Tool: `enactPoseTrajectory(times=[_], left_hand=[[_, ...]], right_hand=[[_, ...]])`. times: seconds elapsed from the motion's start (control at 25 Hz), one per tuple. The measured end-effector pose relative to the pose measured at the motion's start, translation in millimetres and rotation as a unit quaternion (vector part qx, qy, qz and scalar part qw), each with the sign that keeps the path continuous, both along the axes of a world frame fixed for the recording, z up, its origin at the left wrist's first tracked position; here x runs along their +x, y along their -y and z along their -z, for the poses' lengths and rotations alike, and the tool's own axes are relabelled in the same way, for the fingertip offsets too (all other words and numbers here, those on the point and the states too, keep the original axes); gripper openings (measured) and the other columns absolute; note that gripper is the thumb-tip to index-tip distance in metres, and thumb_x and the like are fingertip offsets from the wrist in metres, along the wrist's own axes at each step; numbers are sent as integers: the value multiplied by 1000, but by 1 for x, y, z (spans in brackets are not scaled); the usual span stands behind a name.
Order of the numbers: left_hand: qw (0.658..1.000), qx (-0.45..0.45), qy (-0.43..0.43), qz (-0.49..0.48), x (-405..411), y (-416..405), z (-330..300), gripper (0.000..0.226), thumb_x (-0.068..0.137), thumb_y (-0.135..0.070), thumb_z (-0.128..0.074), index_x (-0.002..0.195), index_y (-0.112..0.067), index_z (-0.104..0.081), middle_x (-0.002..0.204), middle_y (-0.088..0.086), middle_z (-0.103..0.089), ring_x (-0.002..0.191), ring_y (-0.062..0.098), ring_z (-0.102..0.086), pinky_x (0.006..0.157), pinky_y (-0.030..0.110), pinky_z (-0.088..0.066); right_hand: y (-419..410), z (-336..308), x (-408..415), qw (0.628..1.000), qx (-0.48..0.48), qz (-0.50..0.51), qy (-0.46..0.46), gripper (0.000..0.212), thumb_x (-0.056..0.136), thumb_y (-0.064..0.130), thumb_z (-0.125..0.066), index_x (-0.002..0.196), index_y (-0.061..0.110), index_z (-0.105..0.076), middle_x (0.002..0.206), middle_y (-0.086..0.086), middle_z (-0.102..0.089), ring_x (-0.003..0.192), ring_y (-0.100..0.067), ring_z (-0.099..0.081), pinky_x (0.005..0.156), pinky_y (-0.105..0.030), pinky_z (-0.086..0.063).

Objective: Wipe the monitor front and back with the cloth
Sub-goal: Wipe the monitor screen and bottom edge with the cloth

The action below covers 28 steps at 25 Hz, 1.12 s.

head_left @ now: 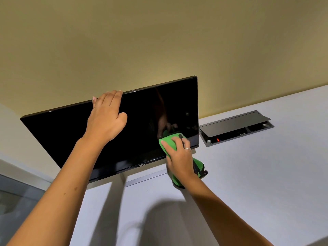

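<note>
A black monitor with a dark, switched-off screen stands on a white desk, its silver stand base showing below. My left hand grips the monitor's top edge, fingers curled over the back. My right hand presses a green cloth against the lower right part of the screen. The cloth's loose end hangs below the hand, with a dark trim. The monitor's back is hidden.
An open cable box with a raised grey lid and a small red light is set into the desk right of the monitor. A beige wall stands behind. A glass panel borders the desk at the left.
</note>
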State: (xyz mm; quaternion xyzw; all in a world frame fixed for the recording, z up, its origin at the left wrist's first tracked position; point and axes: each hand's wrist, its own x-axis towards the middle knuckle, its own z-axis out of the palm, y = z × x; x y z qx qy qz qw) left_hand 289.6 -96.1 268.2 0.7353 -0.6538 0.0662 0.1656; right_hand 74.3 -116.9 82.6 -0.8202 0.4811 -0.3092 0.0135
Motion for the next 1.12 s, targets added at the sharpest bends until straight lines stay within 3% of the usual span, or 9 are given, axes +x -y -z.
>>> enactPoseTrajectory(times=[0.12, 0.4, 0.56, 0.72, 0.84, 0.96, 1.12], left_hand=[[1000, 0, 1, 4, 0, 0, -1, 72, 73, -24, -31, 143, -9, -31, 146, 11, -35, 137, 28, -23, 115, 51, -2], [1000, 3, -1, 3, 0, -1, -2, 72, 73, -24, -31, 143, -9, -31, 146, 10, -35, 137, 27, -23, 115, 51, -2], [1000, -6, 22, -9, -4, 0, -1, 72, 73, -24, -31, 142, -7, -32, 146, 13, -35, 136, 30, -25, 115, 54, -6], [997, 26, 63, -44, -16, 0, 6, 70, 86, -24, -34, 150, -5, -11, 158, 13, -8, 145, 31, -2, 116, 51, -4], [995, 24, 97, -26, -35, 11, 9, 73, 86, -27, -31, 150, -6, -3, 158, 12, 4, 145, 31, 5, 116, 50, -1], [993, 23, 114, 13, -57, 31, 3, 71, 86, -27, -30, 150, -6, -7, 159, 12, -2, 146, 31, 2, 116, 50, -2], [990, 25, 126, 60, -79, 55, -2, 69, 84, -28, -29, 148, -5, -18, 155, 13, -21, 144, 31, -13, 115, 52, -7]], right_hand=[[-4, 14, -15, 1000, 26, -5, -18, 60, 65, 11, -80, 119, 29, -61, 118, -10, -54, 108, -35, -46, 68, -42, -58], [29, -39, -14, 991, 14, 37, 126, 55, 69, 5, -71, 120, 25, -63, 121, -10, -51, 110, -32, -39, 72, -41, -57], [28, -55, 2, 996, -32, -36, 76, 57, 67, 6, -72, 120, 25, -63, 122, -12, -52, 107, -34, -42, 79, -39, -52], [14, -25, -17, 994, -32, -105, -3, 66, 63, 4, -75, 124, 23, -58, 129, -13, -47, 112, -38, -43, 78, -47, -55], [14, -28, -36, 996, 23, -50, 75, 71, 67, 7, -74, 132, 15, -45, 139, -12, -30, 123, -35, -39, 88, -46, -52], [35, -62, -46, 988, -3, -29, 151, 57, 68, 14, -74, 120, 7, -52, 137, -18, -31, 126, -35, -37, 100, -42, -45], [67, -117, -40, 985, -54, -60, 154, 51, 68, 15, -74, 117, 7, -60, 134, -23, -36, 125, -35, -39, 102, -41, -43]])
